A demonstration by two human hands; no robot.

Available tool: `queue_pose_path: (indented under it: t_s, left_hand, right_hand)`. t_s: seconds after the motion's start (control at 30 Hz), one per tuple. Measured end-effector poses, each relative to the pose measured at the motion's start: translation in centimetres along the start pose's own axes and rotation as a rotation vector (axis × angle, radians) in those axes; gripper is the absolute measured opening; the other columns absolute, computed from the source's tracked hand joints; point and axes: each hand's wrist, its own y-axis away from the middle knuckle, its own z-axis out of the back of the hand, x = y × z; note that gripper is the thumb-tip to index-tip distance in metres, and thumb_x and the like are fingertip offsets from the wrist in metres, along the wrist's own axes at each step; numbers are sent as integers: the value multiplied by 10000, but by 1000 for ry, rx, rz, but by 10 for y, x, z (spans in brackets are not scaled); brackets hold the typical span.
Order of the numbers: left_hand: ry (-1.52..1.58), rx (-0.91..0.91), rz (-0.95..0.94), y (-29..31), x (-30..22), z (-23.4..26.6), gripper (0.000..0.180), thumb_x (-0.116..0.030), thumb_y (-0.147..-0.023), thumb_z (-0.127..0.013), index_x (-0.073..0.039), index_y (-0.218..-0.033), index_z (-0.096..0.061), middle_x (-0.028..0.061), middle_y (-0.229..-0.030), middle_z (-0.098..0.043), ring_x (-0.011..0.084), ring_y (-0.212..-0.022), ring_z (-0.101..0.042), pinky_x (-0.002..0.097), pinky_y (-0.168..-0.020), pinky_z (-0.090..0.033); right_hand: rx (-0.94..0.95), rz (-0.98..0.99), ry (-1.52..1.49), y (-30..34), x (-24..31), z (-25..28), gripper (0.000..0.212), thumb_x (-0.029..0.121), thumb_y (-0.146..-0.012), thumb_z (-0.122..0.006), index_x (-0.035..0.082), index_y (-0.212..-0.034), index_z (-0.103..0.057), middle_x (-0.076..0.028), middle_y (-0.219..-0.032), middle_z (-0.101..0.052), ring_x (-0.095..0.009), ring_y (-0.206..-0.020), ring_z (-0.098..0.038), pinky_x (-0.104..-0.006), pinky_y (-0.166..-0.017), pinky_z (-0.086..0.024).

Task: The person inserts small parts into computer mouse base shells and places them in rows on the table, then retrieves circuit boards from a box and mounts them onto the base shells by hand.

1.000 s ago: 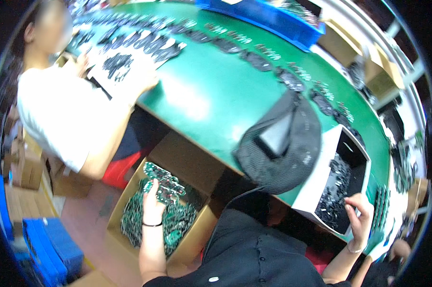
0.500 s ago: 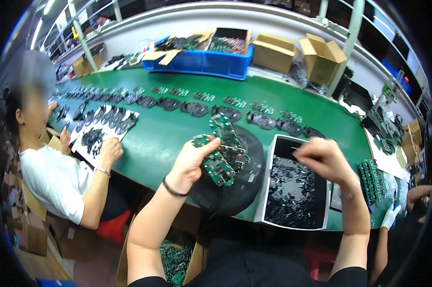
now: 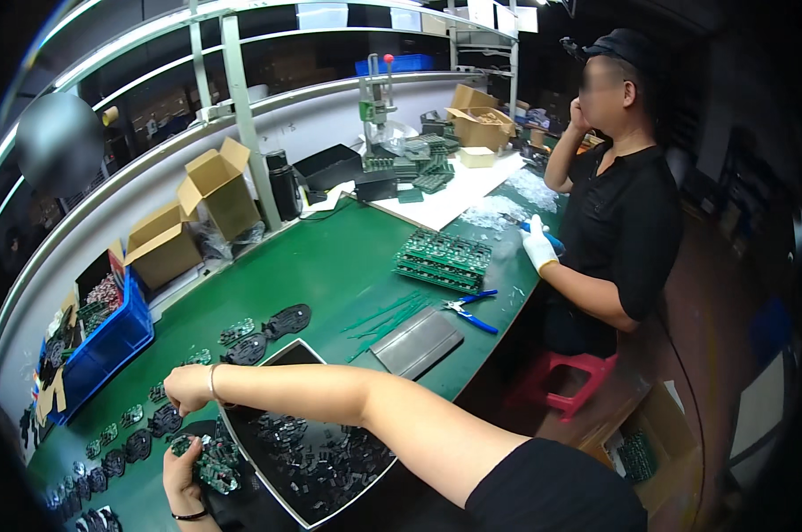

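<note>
Two bare hands work at the near left end of a long green table [image 3: 330, 266]. Furthest left, a blue bin [image 3: 108, 341] sits against the white back wall with small parts in it, and rows of dark circuit pieces [image 3: 126, 443] lie along the table's near edge. The left hand [image 3: 181, 474], a dark band on its wrist, is closed around a bunch of small green circuit boards [image 3: 215, 465] low at the table edge, just beside the tray. The right hand [image 3: 186, 390] reaches across from the right, its fingers curled down onto the table by the tray's left corner; whether they pinch anything cannot be told. The two hands are near each other but apart. Next comes the white-rimmed tray [image 3: 250, 461], filled with a heap of small dark parts. Beyond it lie two black oval pieces [image 3: 272, 330], then a flat grey metal plate [image 3: 416, 340] with thin green strips beside it, and blue-handled pliers [image 3: 467, 308]. A stack of green boards [image 3: 444, 259] rests further back. Open cardboard boxes [image 3: 206, 199] stand along the wall. At the right a person in black [image 3: 618, 222] sits on a red stool [image 3: 565, 386], one white-gloved hand [image 3: 538, 248] on the table edge.
</note>
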Motion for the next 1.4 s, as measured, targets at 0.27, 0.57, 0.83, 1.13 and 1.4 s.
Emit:
queue_pose_path:
  t_s: [0.27, 0.57, 0.83, 1.13, 1.4]
  left_hand:
    - [219, 36, -113, 9, -3, -6, 212, -30, -806, -656, 23, -1005, -605, 71, -923, -653, 153, -800, -619, 284, -725, -499]
    - [159, 6, -76, 23, 0, 3, 162, -70, -753, -737, -19, -865, -632, 9, -793, -628, 92, -729, -580, 235, -667, -465]
    - [85, -134, -226, 35, 2, 8, 167, 27, -756, -659, -4, -914, -613, 44, -848, -616, 134, -768, -571, 256, -725, -460]
    - [55, -158, -214, 26, 0, -3, 176, -45, -778, -704, -16, -915, -598, 9, -810, -594, 91, -727, -551, 216, -689, -431]
    - [-35, -211, -385, 29, 11, 10, 233, -167, -949, -502, -2, -835, -620, 37, -814, -624, 115, -778, -539, 261, -745, -412]
  right_hand:
    - [246, -92, 53, -5, -20, -16, 333, 361, -761, -601, 58, -869, -684, -174, -824, -661, -301, -747, -643, -399, -680, -500]
    - [337, -66, -79, 7, -14, -7, 206, 104, -707, -679, 17, -893, -697, -152, -880, -683, -258, -822, -660, -340, -764, -515]
    - [652, -210, 387, -24, 4, -18, 264, 205, -692, -687, 31, -891, -704, -123, -875, -677, -253, -799, -643, -395, -703, -509]
    - [638, -145, -20, -11, -30, 18, 231, 179, -634, -716, 114, -851, -669, -5, -731, -647, -122, -671, -604, -287, -562, -475]
    - [117, 182, -223, 29, 11, 68, 173, 105, -697, -688, 33, -851, -654, -73, -743, -648, -151, -692, -610, -297, -654, -499]
